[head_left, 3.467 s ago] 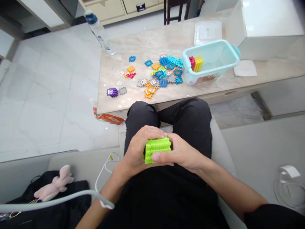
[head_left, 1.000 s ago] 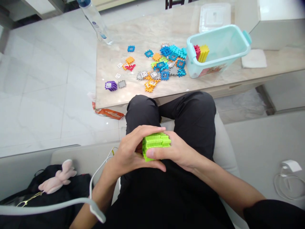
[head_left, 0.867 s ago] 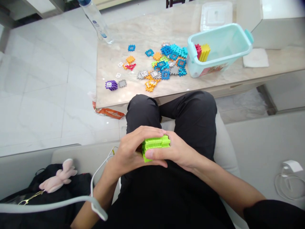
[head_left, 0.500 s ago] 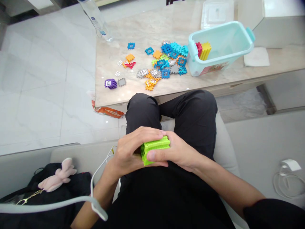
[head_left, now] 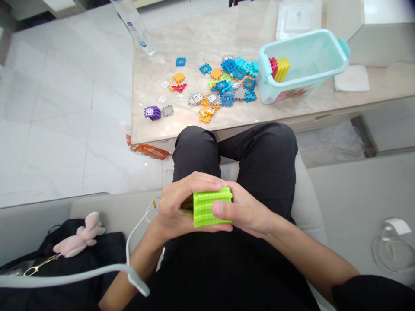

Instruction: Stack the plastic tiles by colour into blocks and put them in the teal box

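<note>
A stack of lime-green interlocking tiles (head_left: 204, 208) is held in front of my body, above my lap. My left hand (head_left: 181, 203) is wrapped round it from the left, fingers along the top and thumb side below. From the right, my right hand (head_left: 244, 207) grips the stack too, its thumb lying across the ridged face. The stack's back and part of its right end are hidden by my hands. Beyond my knees, a loose heap of blue, orange, grey and green tiles (head_left: 227, 100) lies on the table.
The marble-patterned table (head_left: 181, 26) carries a light-blue bin (head_left: 301, 77) with red and yellow tile stacks (head_left: 282, 69). On its left side are a purple tile stack (head_left: 152, 113) and a clear bottle (head_left: 138, 32). A pink plush toy (head_left: 79, 237) rests on a black bag (head_left: 113, 246) beside me.
The green stack has been turned in my hands so its ridged face now shows more fully. My right thumb has shifted slightly right across it.
</note>
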{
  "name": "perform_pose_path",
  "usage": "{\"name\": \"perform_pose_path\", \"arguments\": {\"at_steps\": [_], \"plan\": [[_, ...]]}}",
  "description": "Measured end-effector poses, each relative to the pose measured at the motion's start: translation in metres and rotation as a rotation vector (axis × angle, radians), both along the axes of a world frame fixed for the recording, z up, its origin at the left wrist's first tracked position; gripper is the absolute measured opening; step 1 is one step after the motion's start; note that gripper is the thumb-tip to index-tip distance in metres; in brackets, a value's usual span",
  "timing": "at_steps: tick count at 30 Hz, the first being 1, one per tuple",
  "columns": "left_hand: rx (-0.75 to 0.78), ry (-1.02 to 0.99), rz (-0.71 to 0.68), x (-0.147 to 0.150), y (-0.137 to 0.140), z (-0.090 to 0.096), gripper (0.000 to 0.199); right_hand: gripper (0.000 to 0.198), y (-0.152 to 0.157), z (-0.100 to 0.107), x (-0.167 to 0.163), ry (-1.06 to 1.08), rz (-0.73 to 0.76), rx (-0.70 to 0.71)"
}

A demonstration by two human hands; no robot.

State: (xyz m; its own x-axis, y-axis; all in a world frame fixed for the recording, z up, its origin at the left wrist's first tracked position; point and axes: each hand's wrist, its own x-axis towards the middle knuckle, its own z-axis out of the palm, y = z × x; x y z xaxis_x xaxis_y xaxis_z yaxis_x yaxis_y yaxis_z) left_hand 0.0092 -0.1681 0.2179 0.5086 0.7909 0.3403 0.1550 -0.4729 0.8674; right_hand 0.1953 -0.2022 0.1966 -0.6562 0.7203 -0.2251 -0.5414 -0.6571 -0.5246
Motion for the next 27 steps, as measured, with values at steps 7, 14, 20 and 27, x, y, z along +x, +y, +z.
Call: {"name": "perform_pose_path", "arguments": {"at_steps": [7,14,20,27], "plan": [[-0.116,-0.153,0.053,0.002,-0.005,0.001,0.066,0.079,-0.006,-0.006,-0.004,0.199,-0.025,-0.037],[-0.241,-0.282,0.104,0.004,-0.017,-0.005,0.076,0.071,-0.011,-0.014,-0.013,0.286,-0.048,-0.044],[-0.316,-0.29,0.055,0.0,-0.017,-0.01,0.079,0.073,-0.014,-0.018,-0.014,0.189,-0.058,-0.092],[-0.601,-0.172,0.216,-0.002,-0.034,-0.002,0.09,0.073,-0.008,-0.028,0.0,-0.191,-0.322,0.089]]}}
